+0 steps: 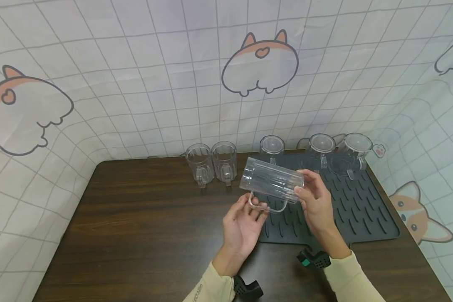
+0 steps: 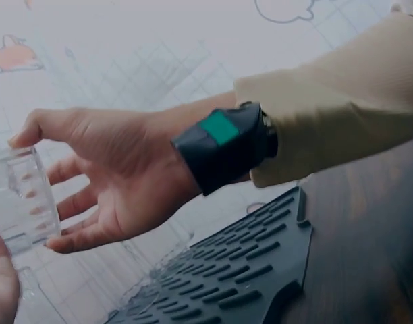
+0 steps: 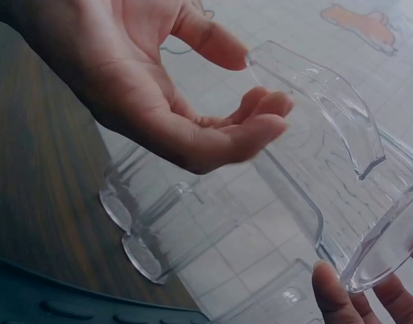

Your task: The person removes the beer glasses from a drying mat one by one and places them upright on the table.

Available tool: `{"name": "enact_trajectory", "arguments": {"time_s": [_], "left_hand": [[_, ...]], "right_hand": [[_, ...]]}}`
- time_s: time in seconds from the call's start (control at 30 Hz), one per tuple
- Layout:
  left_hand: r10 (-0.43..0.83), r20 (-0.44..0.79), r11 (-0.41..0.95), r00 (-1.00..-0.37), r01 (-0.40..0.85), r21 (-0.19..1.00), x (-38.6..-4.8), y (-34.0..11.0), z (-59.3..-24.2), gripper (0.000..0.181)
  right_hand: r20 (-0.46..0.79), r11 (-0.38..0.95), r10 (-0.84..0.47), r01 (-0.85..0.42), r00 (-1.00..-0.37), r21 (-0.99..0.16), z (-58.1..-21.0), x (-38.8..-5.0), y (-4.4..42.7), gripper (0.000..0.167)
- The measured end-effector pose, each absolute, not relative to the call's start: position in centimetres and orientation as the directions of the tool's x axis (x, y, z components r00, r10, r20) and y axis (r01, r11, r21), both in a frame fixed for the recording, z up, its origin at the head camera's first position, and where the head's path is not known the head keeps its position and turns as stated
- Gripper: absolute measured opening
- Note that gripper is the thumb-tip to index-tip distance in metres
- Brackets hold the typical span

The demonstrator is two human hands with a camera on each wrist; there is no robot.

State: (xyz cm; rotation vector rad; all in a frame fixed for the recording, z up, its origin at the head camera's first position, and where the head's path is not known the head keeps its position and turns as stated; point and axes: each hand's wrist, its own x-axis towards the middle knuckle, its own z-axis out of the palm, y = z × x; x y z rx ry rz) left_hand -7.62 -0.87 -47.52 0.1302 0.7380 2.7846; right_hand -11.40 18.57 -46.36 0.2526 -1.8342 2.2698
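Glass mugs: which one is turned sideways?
The mug held by its end in the right hand: it tilts sideways in the air, while the other mugs stand on the table or mat.

I get the held mug (image 1: 269, 178) colourless, see-thru; other mugs (image 1: 224, 161) same. Table (image 1: 143, 226) reads dk brown w/ wood grain; drying mat (image 1: 362, 222) dk grey w/ short slanted dashes. I see white backdrop (image 1: 166, 90) w/ grey grid + orange/white corgi prints (image 1: 262, 69), outlined grey. Sleeves (image 1: 351, 279) pale yellow; wrist cams (image 1: 318, 260) blk, R one w/ green patch (image 1: 305, 262).
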Motion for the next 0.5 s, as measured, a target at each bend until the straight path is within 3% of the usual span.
{"name": "enact_trajectory", "arguments": {"time_s": [0.5], "left_hand": [[0.233, 0.008, -0.884, -0.973, -0.208, 0.418, -7.0, 0.3, -47.1, 0.033]], "right_hand": [[0.238, -0.216, 0.053, -0.243, -0.970, -0.946, -46.9, -11.1, 18.0, 0.042]]}}
